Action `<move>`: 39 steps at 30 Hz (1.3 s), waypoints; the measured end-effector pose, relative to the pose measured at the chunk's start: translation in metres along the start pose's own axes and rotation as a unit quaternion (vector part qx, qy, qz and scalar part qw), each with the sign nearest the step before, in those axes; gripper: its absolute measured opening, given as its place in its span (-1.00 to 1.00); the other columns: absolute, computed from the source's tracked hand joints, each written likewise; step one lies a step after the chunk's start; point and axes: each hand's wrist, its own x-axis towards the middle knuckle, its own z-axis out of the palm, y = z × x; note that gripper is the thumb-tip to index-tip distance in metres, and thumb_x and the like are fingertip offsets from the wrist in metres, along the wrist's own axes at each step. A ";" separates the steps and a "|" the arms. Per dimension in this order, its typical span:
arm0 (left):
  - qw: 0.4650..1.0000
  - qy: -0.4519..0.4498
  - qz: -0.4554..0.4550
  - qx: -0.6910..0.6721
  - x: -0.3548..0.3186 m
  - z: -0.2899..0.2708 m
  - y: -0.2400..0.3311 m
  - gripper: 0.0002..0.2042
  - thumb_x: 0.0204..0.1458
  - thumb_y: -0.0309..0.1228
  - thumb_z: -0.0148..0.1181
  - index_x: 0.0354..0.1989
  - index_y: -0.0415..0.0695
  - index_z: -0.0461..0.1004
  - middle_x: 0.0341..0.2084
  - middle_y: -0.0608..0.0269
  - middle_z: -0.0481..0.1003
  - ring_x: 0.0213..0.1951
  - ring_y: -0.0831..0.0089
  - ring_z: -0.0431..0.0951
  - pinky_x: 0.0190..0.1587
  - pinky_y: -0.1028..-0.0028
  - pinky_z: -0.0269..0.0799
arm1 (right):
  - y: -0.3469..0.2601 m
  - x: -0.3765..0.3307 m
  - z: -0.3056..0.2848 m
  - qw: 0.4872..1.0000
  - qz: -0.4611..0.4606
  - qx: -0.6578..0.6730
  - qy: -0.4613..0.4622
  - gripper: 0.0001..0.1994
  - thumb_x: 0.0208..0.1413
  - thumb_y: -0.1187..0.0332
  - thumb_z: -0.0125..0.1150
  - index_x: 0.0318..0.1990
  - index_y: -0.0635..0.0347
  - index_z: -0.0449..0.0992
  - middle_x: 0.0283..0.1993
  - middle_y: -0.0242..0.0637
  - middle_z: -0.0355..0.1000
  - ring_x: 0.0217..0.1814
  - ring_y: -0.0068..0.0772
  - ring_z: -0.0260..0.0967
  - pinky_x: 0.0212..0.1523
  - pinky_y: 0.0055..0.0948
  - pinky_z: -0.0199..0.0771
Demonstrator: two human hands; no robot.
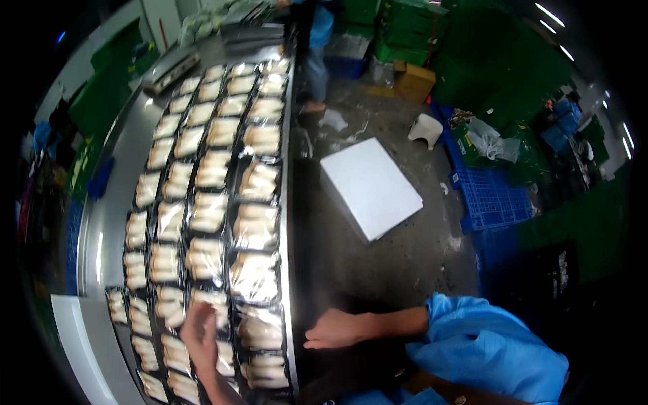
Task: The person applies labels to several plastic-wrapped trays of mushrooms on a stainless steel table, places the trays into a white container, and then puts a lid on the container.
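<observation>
Rows of black trays of pale king oyster mushrooms (256,273), wrapped in shiny clear film, cover a long steel table (125,182). Over the near part of these rows is my left hand (200,334), thumb and fingers apart and slightly bent, with nothing seen between them. It partly covers one mushroom tray (214,300); whether it touches that tray I cannot tell. My right hand (335,329) is closed, just right of the table's edge, its back turned up. The inside of that fist is hidden.
A white foam box (371,189) stands on the wet floor right of the table. Beyond are a small white stool (425,130), a blue pallet (496,202) and a cardboard box (414,82). One person (317,61) stands by the table's far end; another (563,125) is far right.
</observation>
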 end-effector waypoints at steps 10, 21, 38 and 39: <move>0.954 -0.280 -0.082 -0.075 -0.085 0.338 0.042 -0.77 0.08 -0.55 0.28 -0.08 -0.24 0.52 -0.26 0.27 0.59 -0.24 0.58 0.57 -0.13 0.55 0.50 | 0.183 -0.202 0.010 0.976 0.210 0.009 0.056 -0.58 0.27 0.06 -0.06 -0.33 0.22 0.60 -0.28 -0.06 0.55 -0.14 0.05 0.51 -0.16 -0.05 0.50; 0.772 -0.589 0.123 0.206 -0.070 0.687 0.145 -0.63 0.12 -0.24 0.23 0.03 -0.19 0.46 -0.23 0.04 0.60 -0.21 0.21 0.63 -0.13 0.32 0.52 | 0.384 -0.533 0.024 0.839 0.511 0.166 0.084 -0.50 0.27 -0.11 -0.07 -0.15 0.14 0.60 -0.12 -0.08 0.54 0.00 -0.01 0.48 -0.03 -0.08 0.44; 0.688 -0.650 0.236 0.220 0.099 1.061 0.204 -0.65 0.07 -0.30 0.21 0.00 -0.17 0.45 -0.15 -0.01 0.53 -0.06 0.02 0.53 -0.01 0.15 0.45 | 0.569 -0.671 -0.033 0.658 0.408 0.499 0.390 -0.22 0.19 0.00 0.17 0.43 0.22 0.03 0.45 0.02 0.05 0.52 -0.09 -0.06 0.44 -0.27 -0.01; 0.707 -0.640 0.226 0.198 0.119 1.079 0.227 -0.66 0.07 -0.31 0.22 -0.02 -0.18 0.45 -0.16 -0.01 0.53 -0.07 0.02 0.54 -0.02 0.15 0.45 | 0.599 -0.685 -0.047 0.609 0.485 0.510 0.364 -0.20 0.18 -0.06 0.17 0.43 0.21 0.03 0.45 0.03 0.06 0.51 -0.07 -0.04 0.43 -0.26 0.02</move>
